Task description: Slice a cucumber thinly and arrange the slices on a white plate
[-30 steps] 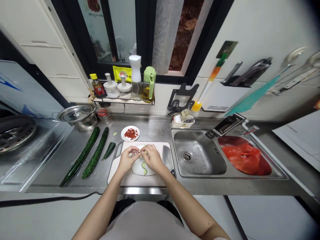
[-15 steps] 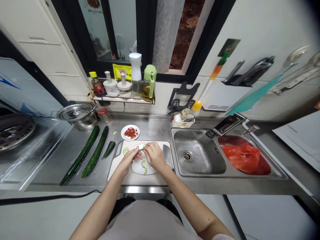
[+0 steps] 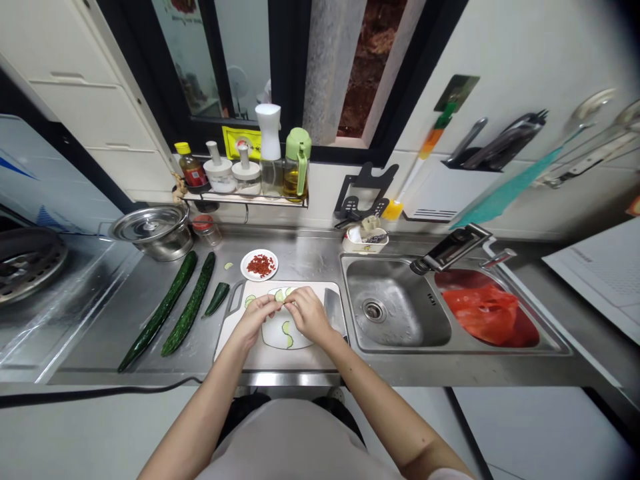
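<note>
Both hands meet over a white plate (image 3: 274,335) that sits on a white cutting board (image 3: 280,357). My left hand (image 3: 255,317) and my right hand (image 3: 307,312) pinch a thin cucumber slice (image 3: 285,299) between their fingertips above the plate's far edge. More cucumber slices (image 3: 288,329) lie on the plate, and one slice (image 3: 249,300) rests on the board to the left. A knife (image 3: 333,313) lies on the board just right of my right hand.
Two long cucumbers (image 3: 173,301) and a short cut piece (image 3: 217,298) lie left of the board. A small dish of red bits (image 3: 259,265) stands behind it. The sink (image 3: 395,307) is to the right, with a red basin (image 3: 493,313). A steel pot (image 3: 150,230) stands at back left.
My hands shifted slightly toward the far edge of the plate, still pinching the slice. A slice on the board to the left has come into view since a second ago.
</note>
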Demonstrator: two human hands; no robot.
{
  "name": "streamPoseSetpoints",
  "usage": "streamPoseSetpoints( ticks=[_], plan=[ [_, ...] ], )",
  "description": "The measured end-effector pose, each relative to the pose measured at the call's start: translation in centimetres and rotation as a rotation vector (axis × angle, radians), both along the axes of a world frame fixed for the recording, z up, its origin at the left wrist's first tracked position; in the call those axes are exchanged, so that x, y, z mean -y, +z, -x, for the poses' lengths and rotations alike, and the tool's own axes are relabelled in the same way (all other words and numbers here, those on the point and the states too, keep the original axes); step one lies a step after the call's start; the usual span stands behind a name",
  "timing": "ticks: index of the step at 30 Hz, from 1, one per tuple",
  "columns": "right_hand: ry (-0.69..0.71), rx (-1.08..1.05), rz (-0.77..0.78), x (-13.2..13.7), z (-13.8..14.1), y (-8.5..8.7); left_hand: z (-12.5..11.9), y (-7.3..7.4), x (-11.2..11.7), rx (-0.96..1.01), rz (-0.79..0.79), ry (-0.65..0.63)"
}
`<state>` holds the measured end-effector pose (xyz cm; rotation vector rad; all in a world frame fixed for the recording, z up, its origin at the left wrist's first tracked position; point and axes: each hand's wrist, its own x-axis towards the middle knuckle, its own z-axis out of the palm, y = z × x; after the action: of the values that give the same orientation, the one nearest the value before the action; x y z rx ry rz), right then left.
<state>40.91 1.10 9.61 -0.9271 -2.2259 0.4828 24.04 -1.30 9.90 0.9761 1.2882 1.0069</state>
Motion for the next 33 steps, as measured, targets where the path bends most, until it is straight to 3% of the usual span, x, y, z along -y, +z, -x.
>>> streamPoseSetpoints(
  ticks=[7,16,33],
  plan=[
    [0.016,-0.018,0.146,-0.5,0.0,0.2,0.0,0.1,-0.3,-0.066,-0.020,0.042],
    [0.009,-0.078,0.288,-1.0,0.1,0.0,-0.3,-0.9,-0.2,0.069,-0.042,0.097],
    [0.053,-0.160,0.557,-1.5,-0.1,-1.0,-0.7,-1.9,0.2,0.052,-0.028,0.144]
  ],
)
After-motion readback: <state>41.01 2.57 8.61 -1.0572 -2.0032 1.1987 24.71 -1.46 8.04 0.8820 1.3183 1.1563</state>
